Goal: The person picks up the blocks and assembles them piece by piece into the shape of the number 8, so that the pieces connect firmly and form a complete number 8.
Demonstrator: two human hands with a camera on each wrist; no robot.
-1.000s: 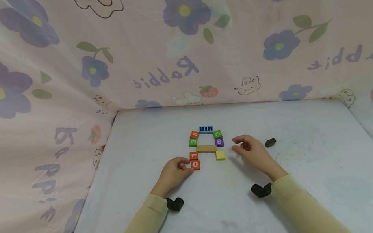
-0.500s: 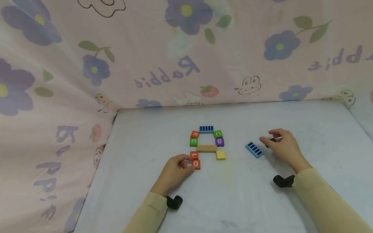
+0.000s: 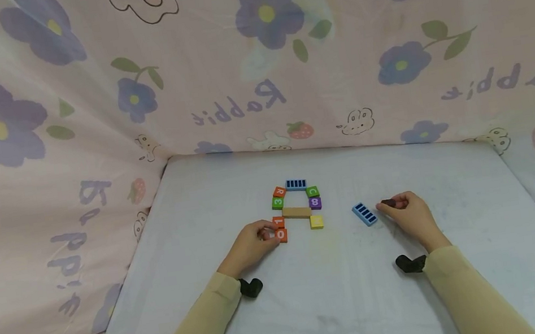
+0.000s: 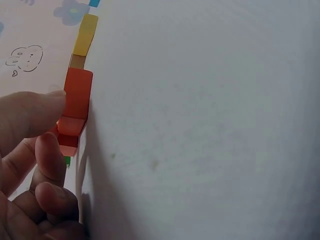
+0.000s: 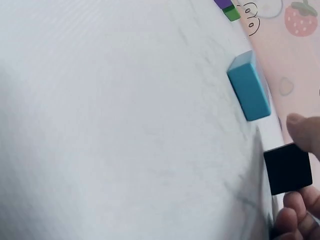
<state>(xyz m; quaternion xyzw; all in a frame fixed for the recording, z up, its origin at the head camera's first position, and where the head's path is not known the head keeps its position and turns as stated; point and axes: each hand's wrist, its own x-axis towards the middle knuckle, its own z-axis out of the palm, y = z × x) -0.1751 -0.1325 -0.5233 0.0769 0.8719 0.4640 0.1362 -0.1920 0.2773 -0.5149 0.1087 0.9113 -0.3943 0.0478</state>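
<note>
My left hand (image 3: 251, 243) rests beside two orange blocks, its thumb and fingertips at their left side. One orange block is marked 1 (image 3: 278, 222), the nearer one 0 (image 3: 281, 236). In the left wrist view the thumb (image 4: 37, 115) lies against the orange block (image 4: 78, 92), the other fingers loosely bent. My right hand (image 3: 415, 220) pinches a small dark block (image 3: 388, 203) between thumb and fingers; the right wrist view shows the dark block's flat black face (image 5: 288, 169). Just left of that hand lies a blue block with dark stripes (image 3: 365, 214).
The orange blocks belong to a figure also having a tan plank (image 3: 297, 212), a yellow block (image 3: 316, 222), purple 8 (image 3: 315, 202), green C (image 3: 312, 191), green 3 (image 3: 277, 202), orange R (image 3: 279, 191) and another striped blue block (image 3: 296, 184). Patterned cloth (image 3: 314, 58) hangs behind the white table (image 3: 318, 308).
My right hand has moved right, away from the figure, and now pinches the dark block. The loose striped blue block, unseen a second ago, lies on the table. My left hand stays put.
</note>
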